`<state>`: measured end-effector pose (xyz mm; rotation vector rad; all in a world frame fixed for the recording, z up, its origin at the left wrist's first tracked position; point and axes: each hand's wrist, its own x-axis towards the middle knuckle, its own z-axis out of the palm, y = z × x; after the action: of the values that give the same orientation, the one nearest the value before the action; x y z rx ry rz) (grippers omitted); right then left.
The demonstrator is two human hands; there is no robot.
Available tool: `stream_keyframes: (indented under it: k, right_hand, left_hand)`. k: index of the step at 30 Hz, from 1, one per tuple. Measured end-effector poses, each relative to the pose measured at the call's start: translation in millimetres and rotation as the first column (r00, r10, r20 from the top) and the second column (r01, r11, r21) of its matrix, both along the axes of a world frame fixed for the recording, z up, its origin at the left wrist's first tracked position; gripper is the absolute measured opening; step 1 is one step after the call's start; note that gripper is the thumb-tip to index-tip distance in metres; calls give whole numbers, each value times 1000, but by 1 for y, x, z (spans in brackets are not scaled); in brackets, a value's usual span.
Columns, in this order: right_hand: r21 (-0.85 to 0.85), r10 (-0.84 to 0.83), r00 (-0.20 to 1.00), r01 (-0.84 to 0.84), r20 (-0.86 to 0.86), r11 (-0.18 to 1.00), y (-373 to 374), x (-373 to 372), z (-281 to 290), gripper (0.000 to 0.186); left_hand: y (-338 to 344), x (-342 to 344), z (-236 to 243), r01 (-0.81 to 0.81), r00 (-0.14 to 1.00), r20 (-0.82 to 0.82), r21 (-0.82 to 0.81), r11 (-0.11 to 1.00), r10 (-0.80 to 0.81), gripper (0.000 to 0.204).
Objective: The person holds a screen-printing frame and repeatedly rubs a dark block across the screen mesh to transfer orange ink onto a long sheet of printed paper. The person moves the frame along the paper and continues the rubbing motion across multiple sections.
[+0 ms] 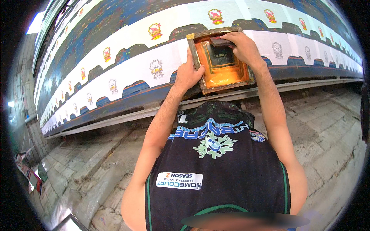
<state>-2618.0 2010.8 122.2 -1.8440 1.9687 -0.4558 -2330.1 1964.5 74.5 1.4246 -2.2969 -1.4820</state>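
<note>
A screen printing frame (228,87) with a worn wooden border and an orange mesh lies over a white fabric piece on the long table. My left hand (187,74) grips its left side, the thumb on the border and the index finger stretched up along the outside. At the far end of the mesh, my right hand (245,48) is closed around a dark squeegee (220,42), which lies crosswise inside the border. A dark patch of ink or stencil (220,57) shows in the mesh just below the squeegee. The fabric under the frame is hidden.
White cut fabric pieces (133,71) lie in long rows on the paint-spotted table (135,13). The far row bears red and yellow prints (155,31); the near row bears dark outline prints (157,69). A metal rail (127,117) edges the table above a paved floor (100,154).
</note>
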Motion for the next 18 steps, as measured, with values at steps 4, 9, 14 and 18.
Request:
stream_keyframes:
  k: [4, 9, 14, 18]
  right_hand:
    - [109, -79, 997, 81, -26, 991, 23, 16, 12, 58]
    - [124, -256, 962, 266, -91, 956, 81, 66, 34, 58]
    - [118, -402, 897, 426, -186, 897, 103, 96, 41, 50]
    - [73, -528, 808, 562, -261, 824, 90, 109, 30, 44]
  left_hand:
    - [-2, 2, -3, 16, 998, -56, 28, 999, -15, 109]
    - [-3, 3, -9, 30, 995, -98, 79, 996, -22, 112]
    - [-1, 2, -11, 34, 994, -101, 20, 999, -32, 113]
    - [-1, 2, -9, 35, 995, -94, 29, 999, -33, 112]
